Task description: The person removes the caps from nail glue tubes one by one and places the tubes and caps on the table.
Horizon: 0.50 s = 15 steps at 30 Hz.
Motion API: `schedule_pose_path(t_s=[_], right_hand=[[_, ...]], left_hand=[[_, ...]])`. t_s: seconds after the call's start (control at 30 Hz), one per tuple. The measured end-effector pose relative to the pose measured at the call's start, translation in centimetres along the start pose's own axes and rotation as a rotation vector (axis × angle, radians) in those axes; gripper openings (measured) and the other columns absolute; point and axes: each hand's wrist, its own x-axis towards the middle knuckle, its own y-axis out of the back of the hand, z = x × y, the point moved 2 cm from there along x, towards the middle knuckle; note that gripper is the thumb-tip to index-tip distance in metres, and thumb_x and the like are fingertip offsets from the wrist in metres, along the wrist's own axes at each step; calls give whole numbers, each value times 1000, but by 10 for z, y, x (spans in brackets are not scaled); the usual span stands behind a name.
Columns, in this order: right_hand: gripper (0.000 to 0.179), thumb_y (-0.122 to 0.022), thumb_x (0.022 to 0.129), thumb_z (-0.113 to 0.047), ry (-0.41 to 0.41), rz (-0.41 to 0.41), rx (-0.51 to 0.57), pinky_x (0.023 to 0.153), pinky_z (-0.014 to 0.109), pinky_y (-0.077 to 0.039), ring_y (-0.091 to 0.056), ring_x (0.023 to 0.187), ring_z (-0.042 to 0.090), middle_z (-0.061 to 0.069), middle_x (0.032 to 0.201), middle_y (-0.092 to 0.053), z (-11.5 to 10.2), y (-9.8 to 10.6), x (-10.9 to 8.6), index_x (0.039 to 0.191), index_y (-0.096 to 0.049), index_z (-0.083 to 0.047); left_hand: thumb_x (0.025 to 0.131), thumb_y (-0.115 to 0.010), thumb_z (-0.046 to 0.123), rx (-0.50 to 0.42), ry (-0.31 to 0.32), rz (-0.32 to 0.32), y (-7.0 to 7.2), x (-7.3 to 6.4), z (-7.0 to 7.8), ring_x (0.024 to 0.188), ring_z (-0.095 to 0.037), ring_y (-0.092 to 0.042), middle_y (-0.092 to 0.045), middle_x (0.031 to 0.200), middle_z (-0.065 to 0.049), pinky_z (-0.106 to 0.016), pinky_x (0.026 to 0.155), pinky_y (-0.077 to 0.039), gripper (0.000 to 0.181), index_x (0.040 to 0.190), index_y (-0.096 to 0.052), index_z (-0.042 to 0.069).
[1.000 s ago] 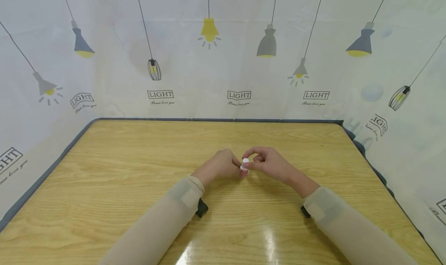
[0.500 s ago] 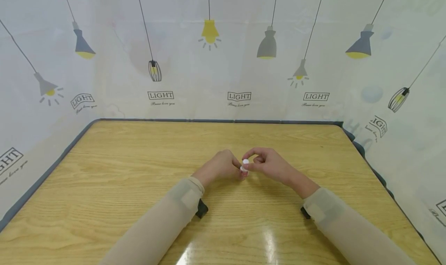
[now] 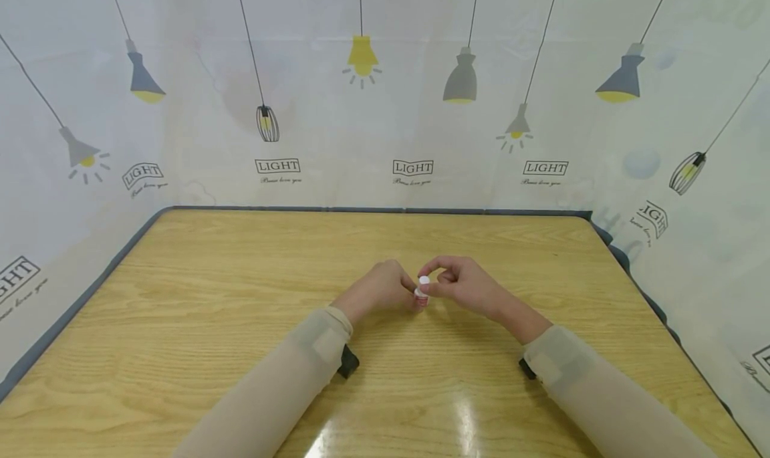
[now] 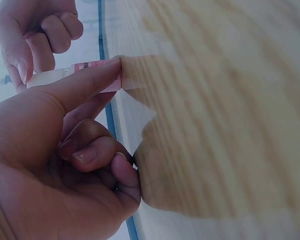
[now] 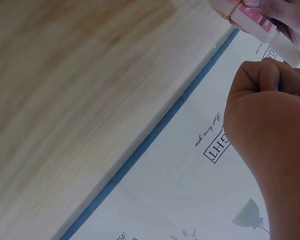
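A small white bottle (image 3: 422, 300) with a pink-red label stands upright on the wooden table, its base meeting its own reflection in the left wrist view. My left hand (image 3: 383, 287) pinches the lower part of the bottle between thumb and forefinger, while its other fingers curl in against the tabletop. Over the bottle, my right hand (image 3: 469, 285) holds the white cap (image 3: 424, 281) between thumb and forefinger. Whether the cap is loose from the neck, I cannot tell. From the right wrist, the label (image 5: 257, 18) shows, with the right hand's fingers partly hiding the cap end.
The glossy wood-grain table (image 3: 240, 271) has a dark blue edge strip (image 3: 367, 208) at the back. Behind it hangs a pale backdrop (image 3: 337, 124) printed with lamps and "LIGHT" signs. Dark wrist devices (image 3: 348, 361) sit under both beige sleeves.
Both hands stay in place at the bottle and cap. The head view has tilted very slightly, so everything sits a little lower in the picture.
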Motion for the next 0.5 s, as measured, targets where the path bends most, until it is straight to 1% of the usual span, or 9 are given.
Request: schedule_pose_path(t_s=[0.27,0.5], right_hand=[[34,-73,102,-31,4,-6,3,52,25,-28,-27,52,11,-6,61,-36,-1,0,0,126,-71,-7],[33,-72,103,-31,8,-6,-1,51,26,-28,-27,52,11,-6,61,-36,-1,0,-1,125,-71,-7]], left_hand=[[91,-86,27,7,7,0,0,1,0,92,-16,-52,-74,81,7,-37,90,-44,8,88,-88,19],[91,-86,24,0,8,1,0,1,0,95,-15,-54,-79,89,8,-39,97,-47,5,91,-88,20]])
